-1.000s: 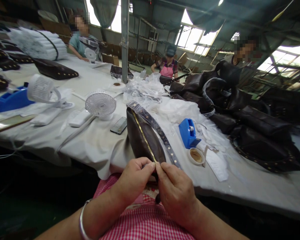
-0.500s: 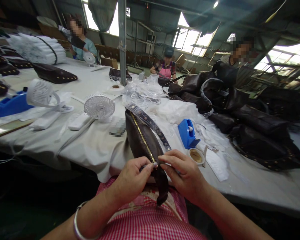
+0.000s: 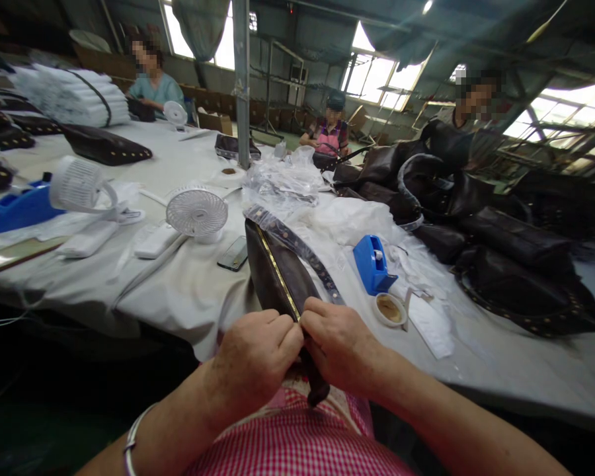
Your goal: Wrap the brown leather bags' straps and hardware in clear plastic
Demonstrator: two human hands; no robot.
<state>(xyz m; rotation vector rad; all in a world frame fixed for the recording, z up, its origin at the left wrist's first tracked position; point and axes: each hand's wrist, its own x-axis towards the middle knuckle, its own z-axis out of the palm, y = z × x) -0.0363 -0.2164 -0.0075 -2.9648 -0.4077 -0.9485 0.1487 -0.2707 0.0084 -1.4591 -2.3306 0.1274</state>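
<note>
The left hand (image 3: 260,354) and right hand (image 3: 342,344) are pinching the bag (image 3: 298,274) around its zip's (image 3: 279,272) near end, exact grip hard to see; the bag is stretching toward eleven o'clock.

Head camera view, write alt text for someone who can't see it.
A person's left hand and right hand grip the near end of a dark brown bag, by its gold zipper. The bag rests on a pale-covered table, with a phone and white fan to its left and a blue tape dispenser to its right; dark bags are heaped farther right.
</note>
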